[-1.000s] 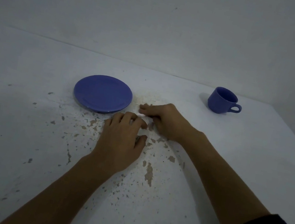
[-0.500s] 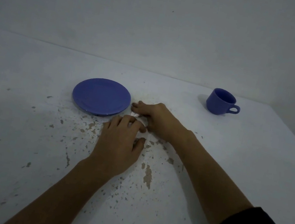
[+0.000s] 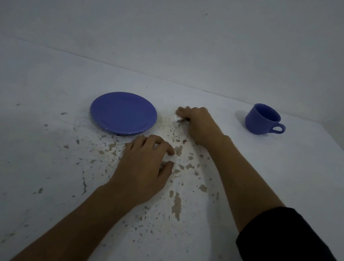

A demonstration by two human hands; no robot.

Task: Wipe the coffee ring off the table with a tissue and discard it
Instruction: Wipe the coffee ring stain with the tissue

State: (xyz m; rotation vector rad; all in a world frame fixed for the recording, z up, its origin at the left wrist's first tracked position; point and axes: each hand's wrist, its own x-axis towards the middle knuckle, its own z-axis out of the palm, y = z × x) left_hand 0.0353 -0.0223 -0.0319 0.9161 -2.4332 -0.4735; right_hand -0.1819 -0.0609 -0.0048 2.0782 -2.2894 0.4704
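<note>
My right hand [image 3: 199,124] lies on the white table [image 3: 37,85] just right of the blue saucer [image 3: 123,112], fingers shut on a small white tissue [image 3: 177,118] pressed to the surface. A faint brownish coffee stain [image 3: 166,127] lies just in front of that tissue. My left hand [image 3: 144,166] rests nearer to me, fingers curled down, with a small white scrap of tissue [image 3: 169,158] showing between thumb and fingertips. Most of both tissue pieces is hidden under the fingers.
A blue cup [image 3: 261,119] stands at the back right, handle pointing right. Chipped brown patches of paint [image 3: 177,204] are scattered over the table in front of the saucer. A wall rises close behind the table, whose right edge runs off at the far right.
The hands were together at the tissue beside the saucer. Now my right hand has slid away towards the back with tissue, and my left hand has stayed nearer to me.
</note>
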